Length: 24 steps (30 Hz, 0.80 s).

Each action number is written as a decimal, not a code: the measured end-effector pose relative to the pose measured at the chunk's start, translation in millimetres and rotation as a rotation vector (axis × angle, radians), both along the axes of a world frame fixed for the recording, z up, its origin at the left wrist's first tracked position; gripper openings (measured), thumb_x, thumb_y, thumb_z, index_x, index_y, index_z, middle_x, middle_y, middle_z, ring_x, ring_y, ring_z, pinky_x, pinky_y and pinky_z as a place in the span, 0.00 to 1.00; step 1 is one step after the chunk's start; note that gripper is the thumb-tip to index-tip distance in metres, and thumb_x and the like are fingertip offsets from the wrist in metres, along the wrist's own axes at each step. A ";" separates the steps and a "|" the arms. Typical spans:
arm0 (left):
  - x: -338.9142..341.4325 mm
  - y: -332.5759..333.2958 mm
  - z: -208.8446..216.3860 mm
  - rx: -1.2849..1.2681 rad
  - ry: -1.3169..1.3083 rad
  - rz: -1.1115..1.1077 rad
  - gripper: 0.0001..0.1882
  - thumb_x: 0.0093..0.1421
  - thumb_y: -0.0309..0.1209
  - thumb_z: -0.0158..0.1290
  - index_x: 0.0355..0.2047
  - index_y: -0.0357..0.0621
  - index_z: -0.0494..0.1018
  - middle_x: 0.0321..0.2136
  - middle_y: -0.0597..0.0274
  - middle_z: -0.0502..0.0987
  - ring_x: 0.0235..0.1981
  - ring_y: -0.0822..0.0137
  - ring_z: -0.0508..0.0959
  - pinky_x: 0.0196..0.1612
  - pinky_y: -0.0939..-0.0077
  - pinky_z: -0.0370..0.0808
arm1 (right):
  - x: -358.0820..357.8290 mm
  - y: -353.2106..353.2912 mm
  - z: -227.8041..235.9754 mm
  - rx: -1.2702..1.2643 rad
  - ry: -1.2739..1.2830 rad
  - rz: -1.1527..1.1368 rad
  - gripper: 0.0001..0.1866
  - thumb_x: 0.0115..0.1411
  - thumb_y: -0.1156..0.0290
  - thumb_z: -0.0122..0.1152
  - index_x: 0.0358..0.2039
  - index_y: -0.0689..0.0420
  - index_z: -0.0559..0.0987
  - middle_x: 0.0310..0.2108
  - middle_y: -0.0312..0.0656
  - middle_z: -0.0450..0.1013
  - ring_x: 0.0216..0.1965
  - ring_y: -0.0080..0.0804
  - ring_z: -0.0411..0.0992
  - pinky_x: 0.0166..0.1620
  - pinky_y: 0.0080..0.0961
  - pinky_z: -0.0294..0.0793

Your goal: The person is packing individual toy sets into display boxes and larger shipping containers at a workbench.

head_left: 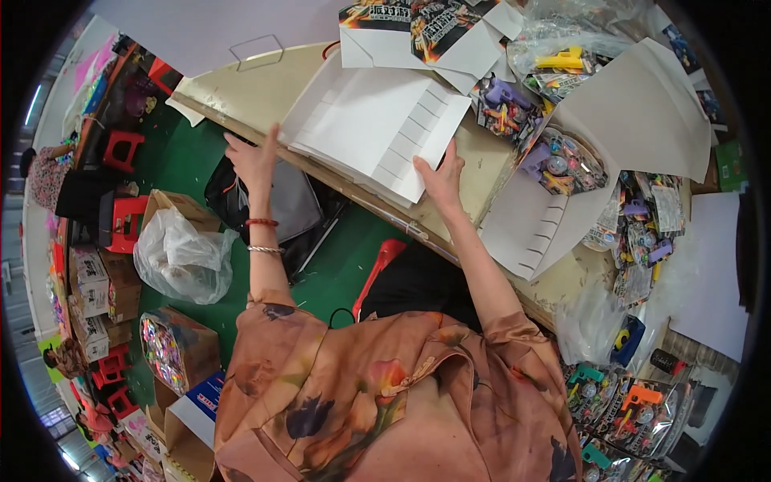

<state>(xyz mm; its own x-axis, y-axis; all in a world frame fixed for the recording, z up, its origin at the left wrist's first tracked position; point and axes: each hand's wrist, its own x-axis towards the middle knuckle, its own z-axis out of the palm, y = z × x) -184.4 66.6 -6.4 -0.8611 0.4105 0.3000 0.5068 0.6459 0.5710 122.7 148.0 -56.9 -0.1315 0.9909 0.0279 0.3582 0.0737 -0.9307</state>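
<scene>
A stack of white card sheets (365, 112) with rows of short slits lies on the worktable in front of me. My left hand (255, 165) is open at its left end, with thumb and fingers spread apart. At the right end, my right hand (442, 175) has its edge between thumb and fingers; the thumb lies on top, and some fingertips are hidden. Farther right, a curved white card display (522, 233) with similar slits leans on the table. Packs of toy guns (566, 161) lie against it.
Printed black-and-white card boxes (438, 36) stand at the table's far side. Clear plastic bags (590, 321) and toy packs (642, 402) crowd the right. A bent wire (257, 52) lies far left. On the green floor (337, 265) stand cartons (181, 349) and red stools (124, 221); other people sit beyond.
</scene>
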 end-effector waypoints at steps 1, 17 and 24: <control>-30.8 5.8 -0.9 0.108 -0.002 -0.212 0.51 0.45 0.59 0.58 0.55 0.26 0.58 0.48 0.37 0.67 0.52 0.45 0.67 0.51 0.58 0.66 | -5.3 -4.8 1.1 -0.015 -0.011 0.025 0.46 0.43 0.66 0.62 0.60 0.61 0.51 0.45 0.58 0.65 0.47 0.49 0.55 0.54 0.40 0.54; -8.4 8.6 -10.6 -0.006 -0.386 -0.550 0.35 0.47 0.45 0.61 0.53 0.40 0.68 0.34 0.49 0.79 0.32 0.65 0.79 0.37 0.74 0.74 | -14.1 -58.2 12.4 0.054 0.046 0.010 0.44 0.50 0.64 0.58 0.63 0.62 0.47 0.58 0.60 0.50 0.59 0.55 0.49 0.61 0.44 0.48; -20.9 6.4 -9.2 -0.093 -0.345 -0.637 0.37 0.49 0.45 0.60 0.56 0.41 0.64 0.33 0.49 0.79 0.33 0.64 0.79 0.38 0.74 0.74 | -5.0 -58.9 -0.1 0.049 0.007 0.073 0.45 0.55 0.53 0.57 0.63 0.64 0.46 0.60 0.60 0.49 0.61 0.55 0.50 0.61 0.43 0.51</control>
<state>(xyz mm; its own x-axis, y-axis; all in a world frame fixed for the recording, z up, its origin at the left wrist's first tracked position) -205.3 72.9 -15.6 -0.4860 0.8740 -0.0052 0.6018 0.3389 0.7232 117.8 89.1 -57.1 -0.2032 0.9761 0.0773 0.3438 0.1451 -0.9278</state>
